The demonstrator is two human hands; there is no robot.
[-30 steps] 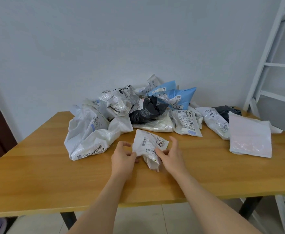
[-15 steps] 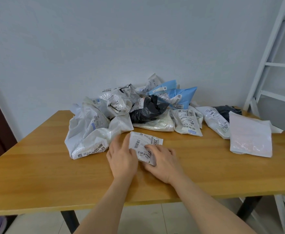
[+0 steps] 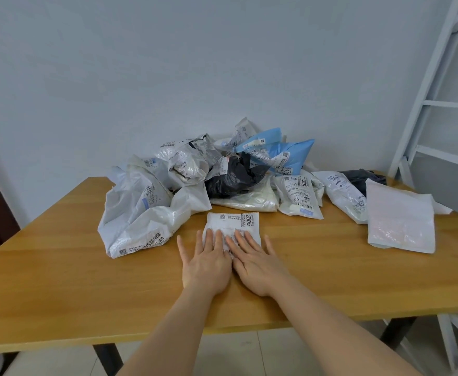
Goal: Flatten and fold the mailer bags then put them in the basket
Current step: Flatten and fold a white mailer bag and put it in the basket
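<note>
Both hands flat, palms down, side by side at bench centre. Left hand (image 3: 205, 263): grip fully open, fingers spread and straight, nothing held; the fingertips press on the near left part of a small white mailer bag (image 3: 233, 226), thumb out on bare wood. Right hand (image 3: 257, 263): grip likewise fully open, nothing held, fingers lying across the near right part of the same bag, thumb off its right edge. The inner edges of the two hands touch or nearly touch; cannot tell which. The small bag lies flat on the wooden bench (image 3: 59, 267), printed label up, far half uncovered, its far left corner just beside a large crumpled white bag (image 3: 141, 218). Count, as far as overlap allows: 1 bag under the hands; 1 large white bag at left; behind it a heap (image 3: 222, 169) against the wall holding at least 2 blue bags (image 3: 284, 153), 1 black bag (image 3: 233, 177), 1 cream bag (image 3: 246, 199) lying beneath the black one, and several crumpled white or grey ones, exact number not resolvable. To the right of the heap: 1 white labelled bag (image 3: 299, 196), 1 more white labelled bag (image 3: 341, 194), 1 dark bag (image 3: 363, 177) partly hidden, and 1 smooth flat white bag (image 3: 401, 221) lying apart near the right edge. A white ladder frame (image 3: 439, 90) stands at far right.
</note>
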